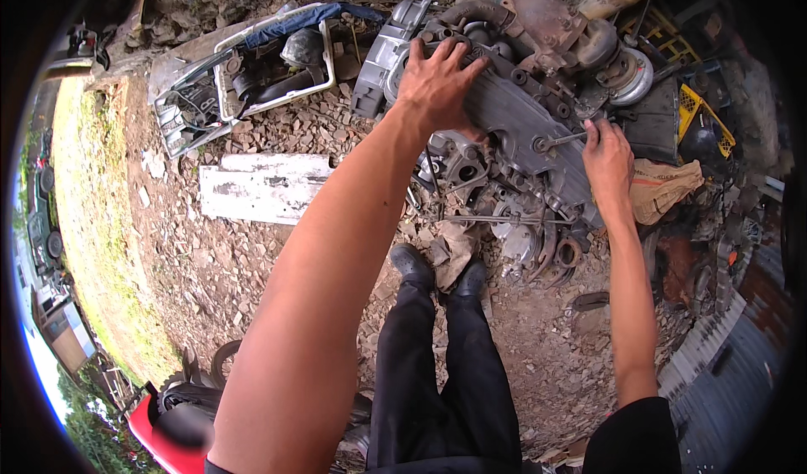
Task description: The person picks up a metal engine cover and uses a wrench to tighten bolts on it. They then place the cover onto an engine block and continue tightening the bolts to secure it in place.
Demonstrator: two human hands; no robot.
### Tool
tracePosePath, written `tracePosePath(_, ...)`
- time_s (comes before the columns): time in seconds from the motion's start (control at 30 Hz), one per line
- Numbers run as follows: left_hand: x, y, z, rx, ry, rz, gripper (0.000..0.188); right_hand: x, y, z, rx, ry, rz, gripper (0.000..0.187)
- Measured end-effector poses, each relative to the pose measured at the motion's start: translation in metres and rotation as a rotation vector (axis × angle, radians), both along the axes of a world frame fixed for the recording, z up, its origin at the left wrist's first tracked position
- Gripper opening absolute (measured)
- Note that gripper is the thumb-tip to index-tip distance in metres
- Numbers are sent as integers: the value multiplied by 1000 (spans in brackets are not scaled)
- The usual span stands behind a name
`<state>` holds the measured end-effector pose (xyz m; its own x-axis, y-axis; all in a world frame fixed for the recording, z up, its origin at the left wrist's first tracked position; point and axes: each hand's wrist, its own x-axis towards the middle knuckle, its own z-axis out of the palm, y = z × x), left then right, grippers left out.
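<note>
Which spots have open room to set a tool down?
The white board, left of the left forearm, looks bare on top. Stony ground between the right trouser leg and right forearm looks mostly open. It's crowded below the engine, where metal parts are heaped, and around the right hand, with the metal tool and brown sack close by.

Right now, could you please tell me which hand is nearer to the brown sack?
The right hand, just left of the brown sack in the picture; the left hand is farther left, on the engine.
</note>
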<state>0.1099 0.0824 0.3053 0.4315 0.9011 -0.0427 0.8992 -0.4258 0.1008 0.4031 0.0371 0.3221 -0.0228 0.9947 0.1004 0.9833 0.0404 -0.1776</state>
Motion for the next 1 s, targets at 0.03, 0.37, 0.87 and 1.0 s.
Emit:
tracePosePath(0.03,3,-2,6,-40,15,2,128,7,-24,-2,9,11,21,20)
tracePosePath(0.37,0,1,-1,44,-28,-23,128,-83,-95,-9,-249,228,306,27)
tracePosePath(0.87,1,0,0,38,-13,-30,128,10,-72,-1,-100,23,72,16)
tracePosePath(1.0,10,1,13,-64,-3,-6,130,-30,-121,-17,-351,45,140,23)
